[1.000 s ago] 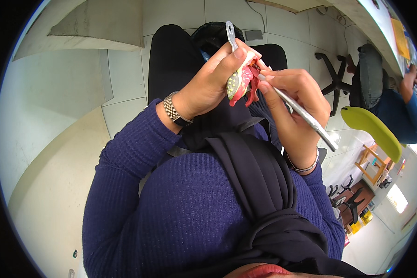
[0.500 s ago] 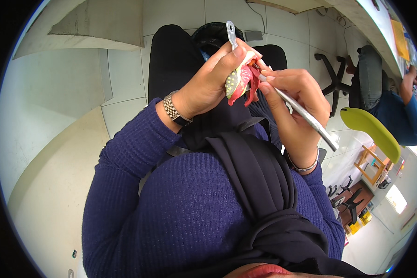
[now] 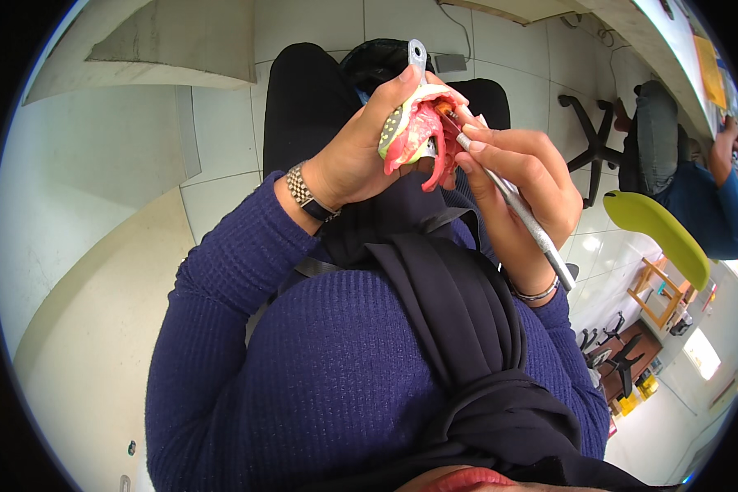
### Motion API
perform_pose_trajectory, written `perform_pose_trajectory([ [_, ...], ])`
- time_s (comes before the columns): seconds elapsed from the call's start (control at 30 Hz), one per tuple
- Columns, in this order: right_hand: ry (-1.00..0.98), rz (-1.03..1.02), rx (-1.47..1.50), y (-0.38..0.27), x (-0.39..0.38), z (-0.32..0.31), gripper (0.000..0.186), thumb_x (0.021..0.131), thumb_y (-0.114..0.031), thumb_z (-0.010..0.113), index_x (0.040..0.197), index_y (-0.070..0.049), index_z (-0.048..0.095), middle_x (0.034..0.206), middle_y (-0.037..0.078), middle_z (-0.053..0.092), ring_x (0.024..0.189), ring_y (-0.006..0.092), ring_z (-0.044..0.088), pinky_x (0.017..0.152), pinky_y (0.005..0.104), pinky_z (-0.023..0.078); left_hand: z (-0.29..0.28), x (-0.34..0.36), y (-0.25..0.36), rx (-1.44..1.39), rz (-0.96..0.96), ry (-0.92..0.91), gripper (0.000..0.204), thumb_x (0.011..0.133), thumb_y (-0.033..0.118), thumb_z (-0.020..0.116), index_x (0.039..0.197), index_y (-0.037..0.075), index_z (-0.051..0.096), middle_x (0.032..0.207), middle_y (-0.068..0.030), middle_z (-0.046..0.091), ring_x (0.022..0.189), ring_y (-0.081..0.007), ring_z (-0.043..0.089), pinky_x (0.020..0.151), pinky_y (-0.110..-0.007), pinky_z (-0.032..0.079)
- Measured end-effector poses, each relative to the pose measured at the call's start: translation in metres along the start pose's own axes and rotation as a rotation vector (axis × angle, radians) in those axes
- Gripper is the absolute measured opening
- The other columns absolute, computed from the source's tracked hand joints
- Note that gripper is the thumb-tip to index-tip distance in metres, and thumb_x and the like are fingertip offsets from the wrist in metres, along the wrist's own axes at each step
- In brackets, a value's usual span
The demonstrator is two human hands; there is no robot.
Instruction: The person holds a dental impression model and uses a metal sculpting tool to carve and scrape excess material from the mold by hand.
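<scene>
Beyond the right hand (image 3: 535,172), a black chair base (image 3: 597,147) stands on pale tiles (image 3: 512,59)

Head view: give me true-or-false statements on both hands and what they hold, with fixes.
1. The left hand holds a grey, yellow-dotted tray with glossy red material. True.
2. The right hand holds a slim silver metal tool. True.
3. Both hands are gloved. False: both are bare.
4. The tool's front end points away from the red material. False: it points toward it.
5. A flat, holed silver handle extends beyond the left hand. True.
</scene>
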State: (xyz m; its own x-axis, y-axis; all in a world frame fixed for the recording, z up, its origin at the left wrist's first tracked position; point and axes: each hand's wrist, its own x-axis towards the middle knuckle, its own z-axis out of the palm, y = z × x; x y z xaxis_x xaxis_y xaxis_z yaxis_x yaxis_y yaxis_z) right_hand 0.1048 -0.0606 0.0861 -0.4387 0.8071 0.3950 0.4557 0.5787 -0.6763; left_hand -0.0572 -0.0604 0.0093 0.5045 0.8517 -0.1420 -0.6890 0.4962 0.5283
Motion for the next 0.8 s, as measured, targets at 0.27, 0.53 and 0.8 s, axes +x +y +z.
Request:
perform_pose_trajectory([
  [0.27, 0.041, -0.045, -0.014, 0.0031, -0.0040, 0.0041, 0.015, 0.068, 0.009, 0.072, 0.081, 0.004, 0.065, 0.086, 0.014, 0.066, 0.079, 0.0232, 0.068, 0.081, 0.0319, 0.055, 0.0003, -0.0013, -0.0006, -0.047, -0.042, -0.017, 0.055, 0.094, 0.056, 0.032, 0.113, 0.008, 0.051, 0.112, -0.0081, 0.055, 0.110, -0.0239, 0.052, 0.087, -0.040, 0.049],
  [0.53, 0.053, -0.061, 0.002, 0.0031, -0.0060, 0.0039, 0.016, 0.067, 0.009, 0.073, 0.080, 0.003, 0.065, 0.086, 0.015, 0.066, 0.080, 0.0239, 0.068, 0.082, 0.0339, 0.055, -0.0015, -0.0011, -0.0004, -0.108, -0.046, -0.094, 0.059, 0.092, 0.060, 0.032, 0.111, 0.007, 0.049, 0.108, -0.0099, 0.052, 0.095, -0.0235, 0.058, 0.068, -0.040, 0.056],
  [0.8, 0.031, -0.062, -0.014, 0.0030, -0.0064, 0.0024, 0.017, 0.066, 0.008, 0.073, 0.080, 0.003, 0.065, 0.086, 0.014, 0.066, 0.080, 0.0234, 0.067, 0.082, 0.0347, 0.055, 0.0001, -0.0003, -0.0008, -0.058, -0.033, -0.061, 0.060, 0.091, 0.061, 0.033, 0.111, 0.007, 0.048, 0.108, -0.0103, 0.051, 0.090, -0.0232, 0.060, 0.062, -0.039, 0.057],
])
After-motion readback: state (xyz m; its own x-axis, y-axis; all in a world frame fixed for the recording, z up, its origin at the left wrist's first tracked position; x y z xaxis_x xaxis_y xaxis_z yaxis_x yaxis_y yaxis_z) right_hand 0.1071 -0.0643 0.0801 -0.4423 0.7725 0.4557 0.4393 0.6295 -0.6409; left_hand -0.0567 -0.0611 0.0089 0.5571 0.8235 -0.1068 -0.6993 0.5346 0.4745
